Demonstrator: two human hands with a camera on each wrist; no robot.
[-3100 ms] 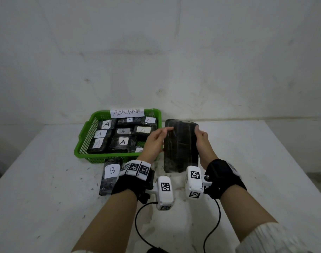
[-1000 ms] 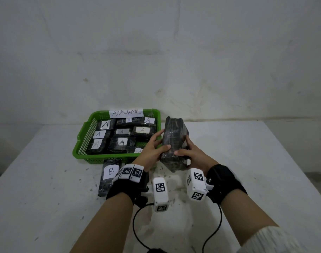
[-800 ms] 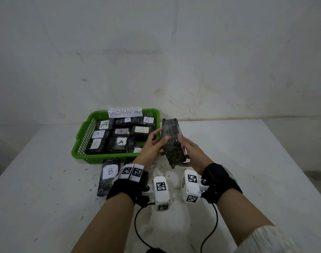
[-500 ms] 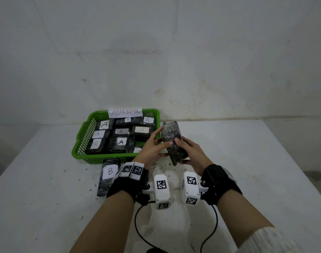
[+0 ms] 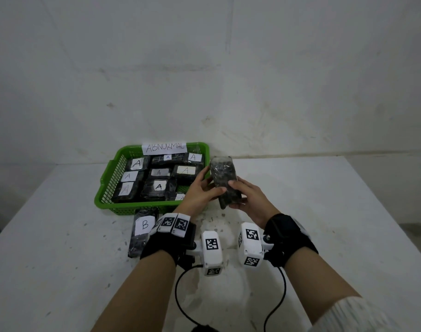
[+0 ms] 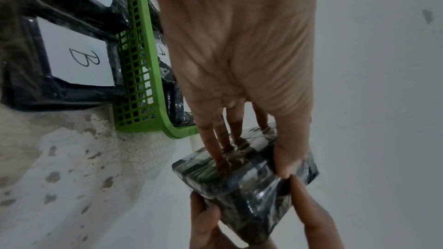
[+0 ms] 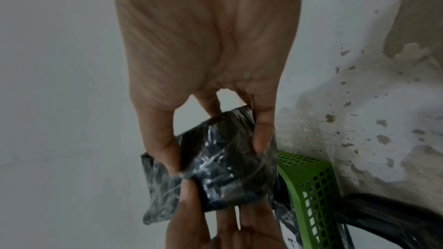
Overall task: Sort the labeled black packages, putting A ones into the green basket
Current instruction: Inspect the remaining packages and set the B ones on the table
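Note:
Both hands hold one black plastic-wrapped package [image 5: 223, 178] on end, just right of the green basket [image 5: 108, 178]. My left hand [image 5: 201, 191] grips its left side, thumb across the front. My right hand [image 5: 246, 194] grips the right side and lower end. No label shows on the faces turned to the cameras. In the left wrist view my left fingers [image 6: 225, 135] lie on the package [image 6: 244, 183]. In the right wrist view my right hand [image 7: 210, 135] pinches the package [image 7: 215, 169]. The basket holds several packages marked A [image 5: 158, 186].
A package marked B [image 5: 143, 230] lies flat on the table in front of the basket, beside my left wrist. The basket bears a paper sign reading ABNORMAL [image 5: 165, 147]. A grey wall stands behind the white, stained table [image 5: 324, 212]. Cables trail from the wrist cameras toward me.
The package has been turned in both hands from its broad face to a narrower upright pose, and both hands have shifted their grip lower and closer together.

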